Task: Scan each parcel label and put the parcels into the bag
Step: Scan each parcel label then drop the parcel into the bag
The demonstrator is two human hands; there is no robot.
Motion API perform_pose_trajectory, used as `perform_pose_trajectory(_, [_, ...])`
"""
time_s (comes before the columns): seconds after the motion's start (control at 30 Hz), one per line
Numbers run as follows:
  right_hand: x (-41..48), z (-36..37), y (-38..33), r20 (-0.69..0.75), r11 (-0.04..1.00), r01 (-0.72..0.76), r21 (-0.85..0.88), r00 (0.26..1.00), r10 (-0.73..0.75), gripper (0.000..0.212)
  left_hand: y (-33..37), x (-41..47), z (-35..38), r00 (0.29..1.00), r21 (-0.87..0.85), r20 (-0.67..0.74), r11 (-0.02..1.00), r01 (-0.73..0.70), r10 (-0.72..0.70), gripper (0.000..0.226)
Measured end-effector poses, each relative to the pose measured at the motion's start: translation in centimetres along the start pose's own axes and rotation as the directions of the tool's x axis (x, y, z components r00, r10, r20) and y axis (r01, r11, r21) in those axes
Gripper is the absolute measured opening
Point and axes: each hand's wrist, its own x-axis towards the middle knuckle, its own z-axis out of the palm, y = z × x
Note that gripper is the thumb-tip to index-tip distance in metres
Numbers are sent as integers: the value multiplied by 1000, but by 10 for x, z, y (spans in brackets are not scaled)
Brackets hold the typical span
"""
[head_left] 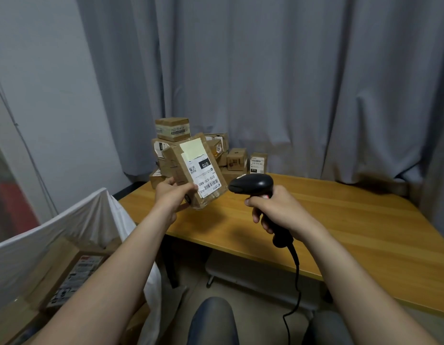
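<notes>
My left hand (pixel 171 194) grips a brown cardboard parcel (pixel 188 168) by its lower end and holds it tilted above the table, its white barcode label (pixel 204 178) facing me. My right hand (pixel 278 210) grips the handle of a black barcode scanner (pixel 250 183), whose head points left at the label from a short gap away. A pile of several more brown parcels (pixel 173 129) stands at the table's far left corner. A white bag (pixel 66 225) hangs open at the lower left, with labelled parcels (pixel 74 277) inside it.
The wooden table (pixel 340 225) stretches to the right under my right arm. The scanner's black cable (pixel 294 290) hangs down off the table's front edge between my knees. Grey curtains close off the back. A low stool frame stands under the table.
</notes>
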Motion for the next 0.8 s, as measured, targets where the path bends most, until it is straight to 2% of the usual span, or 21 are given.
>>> perform_pose_trajectory(0.2, [10, 5, 12, -155, 999, -11, 41, 988, 17, 18, -3, -4, -5, 1000, 32, -2, 999, -19, 19, 37])
perform_pose_trajectory(0.3, [16, 13, 17, -145, 997, -32, 75, 989, 43, 17, -2, -9, -14, 999, 101, 5, 994, -49, 49, 38])
perform_pose_trajectory(0.53, [28, 54, 25, -3, 989, -87, 120, 996, 88, 17, -7, -36, -64, 995, 353, 12, 930, -98, 100, 63])
perform_pose_trajectory(0.63, [31, 74, 26, 51, 987, -99, 128, 994, 94, 18, -7, -48, -95, 992, 427, -45, 900, -87, 117, 96])
perform_pose_trajectory(0.67, [31, 80, 26, 68, 985, -107, 132, 993, 99, 19, -8, -52, -107, 991, 448, -63, 891, -75, 115, 97])
perform_pose_trajectory(0.8, [31, 106, 25, 120, 981, -143, 135, 985, 127, 23, -5, -66, -147, 983, 545, -109, 836, -65, 148, 69])
